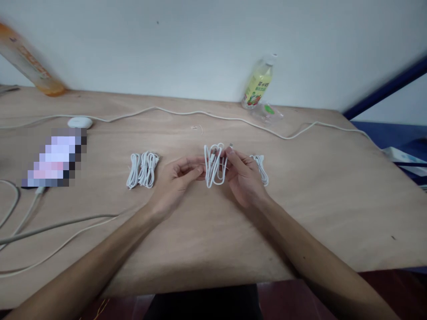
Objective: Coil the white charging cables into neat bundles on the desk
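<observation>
Between my two hands, a white charging cable (209, 171) hangs in loose loops just above the table. My left hand (178, 178) is closed at the loops' left side, thumb and fingers pinching near them. On the other side my right hand (245, 175) grips the cable, with a metal-tipped plug (231, 146) sticking up past its fingertips. Coiled white cables (143, 170) lie left of my left hand. Another coiled white cable (262, 168) lies partly hidden behind my right hand.
A long white cord (196, 114) crosses the wooden table. Behind it stand a yellow-green drink bottle (258, 84) and a clear wrapper (267, 112). Left are a pixelated phone (55, 158), a white case (80, 122) and a large orange-tinted bottle (33, 62). Small tie scraps (197, 128) lie ahead.
</observation>
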{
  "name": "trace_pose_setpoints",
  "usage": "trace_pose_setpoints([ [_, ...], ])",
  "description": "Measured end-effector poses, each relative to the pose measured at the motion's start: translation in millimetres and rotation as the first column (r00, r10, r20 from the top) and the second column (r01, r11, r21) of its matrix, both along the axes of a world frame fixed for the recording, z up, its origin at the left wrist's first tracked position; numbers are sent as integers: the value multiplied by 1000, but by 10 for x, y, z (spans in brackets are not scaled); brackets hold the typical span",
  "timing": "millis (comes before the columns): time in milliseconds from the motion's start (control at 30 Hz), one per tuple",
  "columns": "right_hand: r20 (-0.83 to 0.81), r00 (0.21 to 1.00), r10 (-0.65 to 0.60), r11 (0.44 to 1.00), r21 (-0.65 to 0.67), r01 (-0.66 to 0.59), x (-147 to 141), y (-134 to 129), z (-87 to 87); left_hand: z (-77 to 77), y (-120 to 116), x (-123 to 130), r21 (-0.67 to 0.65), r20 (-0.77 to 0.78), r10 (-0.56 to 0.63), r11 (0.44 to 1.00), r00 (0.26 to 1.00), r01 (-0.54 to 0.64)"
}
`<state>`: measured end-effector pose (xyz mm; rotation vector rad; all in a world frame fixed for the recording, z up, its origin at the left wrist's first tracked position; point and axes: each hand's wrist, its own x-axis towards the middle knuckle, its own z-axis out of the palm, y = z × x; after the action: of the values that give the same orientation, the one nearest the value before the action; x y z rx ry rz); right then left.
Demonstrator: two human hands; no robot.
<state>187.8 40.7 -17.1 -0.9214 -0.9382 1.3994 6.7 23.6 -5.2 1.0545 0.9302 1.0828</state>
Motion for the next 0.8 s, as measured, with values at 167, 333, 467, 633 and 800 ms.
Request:
trace_pose_setpoints([
  [167, -4, 1000, -20, 1000, -10, 20, 6, 2, 2, 27, -32, 0, 28, -78, 39, 999, 996, -37],
  [333, -3, 1000, -22, 1000, -8, 22, -28, -27, 4, 9, -24, 12, 48, -67, 64, 997, 996, -61],
  [467, 2, 1000, 2, 1000, 12, -2, -63, -62, 8, 12, -26, 25, 61, -31, 68, 996, 997, -66],
  [633, 0, 1000, -4, 1000, -5, 4, -61, -70, 3, 39, -36, 37, 53, 4, 63, 997, 998, -63],
  [800, 8, 1000, -23, 1000, 9, 23, -61, -66, 3, 18, -28, 29, 45, 26, 64, 997, 998, -65],
])
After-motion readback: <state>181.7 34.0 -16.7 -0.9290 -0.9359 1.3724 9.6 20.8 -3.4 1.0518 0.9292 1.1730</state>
